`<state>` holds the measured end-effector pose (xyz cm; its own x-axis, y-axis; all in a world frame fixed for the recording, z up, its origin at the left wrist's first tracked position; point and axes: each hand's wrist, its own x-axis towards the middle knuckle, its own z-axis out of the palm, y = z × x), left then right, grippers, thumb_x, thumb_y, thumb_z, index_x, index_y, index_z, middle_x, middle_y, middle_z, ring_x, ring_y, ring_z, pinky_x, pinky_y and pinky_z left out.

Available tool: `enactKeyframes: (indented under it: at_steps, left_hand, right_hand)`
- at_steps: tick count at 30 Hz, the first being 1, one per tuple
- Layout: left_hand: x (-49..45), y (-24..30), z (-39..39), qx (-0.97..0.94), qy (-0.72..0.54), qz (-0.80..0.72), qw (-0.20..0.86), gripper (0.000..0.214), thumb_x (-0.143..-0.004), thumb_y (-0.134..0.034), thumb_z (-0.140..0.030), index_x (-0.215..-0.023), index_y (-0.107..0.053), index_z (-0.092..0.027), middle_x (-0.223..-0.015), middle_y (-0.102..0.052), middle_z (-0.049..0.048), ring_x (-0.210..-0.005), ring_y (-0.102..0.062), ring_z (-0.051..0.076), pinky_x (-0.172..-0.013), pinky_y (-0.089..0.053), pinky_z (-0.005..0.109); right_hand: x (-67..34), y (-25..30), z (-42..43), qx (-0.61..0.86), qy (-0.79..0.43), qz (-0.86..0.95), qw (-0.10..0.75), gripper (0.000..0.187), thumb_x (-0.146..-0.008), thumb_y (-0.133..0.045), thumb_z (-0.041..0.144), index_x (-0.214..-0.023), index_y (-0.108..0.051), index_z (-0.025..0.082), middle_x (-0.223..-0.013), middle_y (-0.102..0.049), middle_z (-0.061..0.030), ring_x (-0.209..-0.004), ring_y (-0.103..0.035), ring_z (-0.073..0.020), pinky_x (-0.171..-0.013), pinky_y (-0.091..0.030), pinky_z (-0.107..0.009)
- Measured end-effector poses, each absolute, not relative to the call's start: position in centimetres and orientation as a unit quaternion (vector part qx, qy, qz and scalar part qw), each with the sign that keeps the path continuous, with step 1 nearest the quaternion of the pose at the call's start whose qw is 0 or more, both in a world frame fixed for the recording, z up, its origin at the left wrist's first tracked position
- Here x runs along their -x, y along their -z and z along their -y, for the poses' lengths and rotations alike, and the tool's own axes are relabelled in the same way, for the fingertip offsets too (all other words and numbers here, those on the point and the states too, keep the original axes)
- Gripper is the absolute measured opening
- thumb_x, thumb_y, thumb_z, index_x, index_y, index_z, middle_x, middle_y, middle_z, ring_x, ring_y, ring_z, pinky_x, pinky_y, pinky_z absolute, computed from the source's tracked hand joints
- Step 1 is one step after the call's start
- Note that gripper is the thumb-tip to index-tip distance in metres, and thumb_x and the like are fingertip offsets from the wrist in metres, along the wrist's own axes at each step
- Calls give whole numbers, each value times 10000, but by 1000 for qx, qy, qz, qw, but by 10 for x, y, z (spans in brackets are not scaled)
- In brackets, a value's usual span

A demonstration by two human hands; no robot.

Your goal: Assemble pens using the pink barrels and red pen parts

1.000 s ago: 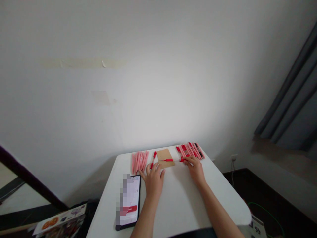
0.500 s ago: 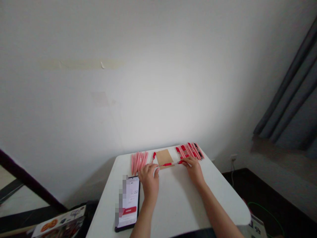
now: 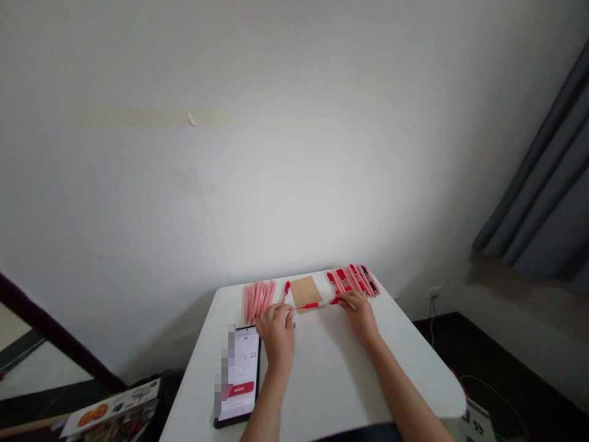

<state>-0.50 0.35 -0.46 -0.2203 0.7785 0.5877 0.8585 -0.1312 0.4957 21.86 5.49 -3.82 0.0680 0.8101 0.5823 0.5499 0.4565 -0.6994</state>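
A red pen (image 3: 311, 305) with a pale middle section lies crosswise between my two hands, over the near edge of a brown paper piece (image 3: 306, 290). My left hand (image 3: 277, 331) is closed round its thin left end, and the fingers partly hide that end. At the other end, my right hand (image 3: 356, 308) pinches the red part between thumb and fingers. A small dark tip (image 3: 294, 325) shows beside my left thumb; I cannot make out what it belongs to. Another red-ended pen (image 3: 286, 288) lies behind my left hand.
Several pink sticks (image 3: 258, 299) lie at the back left of the white table (image 3: 331, 380). Several red, pink and black pens (image 3: 353, 280) lie in a row at the back right. A phone (image 3: 242, 374) with a lit screen lies left of my left forearm. Behind stands a wall (image 3: 294, 153).
My left hand has turned slightly, and a small dark tip now shows by its thumb. The pen and my right hand stay nearly where they were.
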Motion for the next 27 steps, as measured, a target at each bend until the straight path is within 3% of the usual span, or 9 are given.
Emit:
enactKeyframes:
  at_steps: [10,27]
  left_hand:
    - [6,12,-4,613,423,662,86,150,-829,-525,-257,-844,-673,-232,-990,-635,53,-990,-535,227,-927,-365,425]
    - [-13,12,10,652,349,664,109,73,-691,-658,-190,-636,-669,-237,-1065,-629,19,-1083,-468,252,-1019,-267,535]
  right_hand:
    - [-221,38,-56,520,-108,660,532,304,-873,-513,426,-870,-741,226,-878,-686,-75,-862,-580,-242,-825,-413,-367]
    - [-219,35,-54,525,-114,645,543,305,-867,-504,407,-876,-744,219,-868,-680,-80,-849,-566,-242,-807,-405,-366]
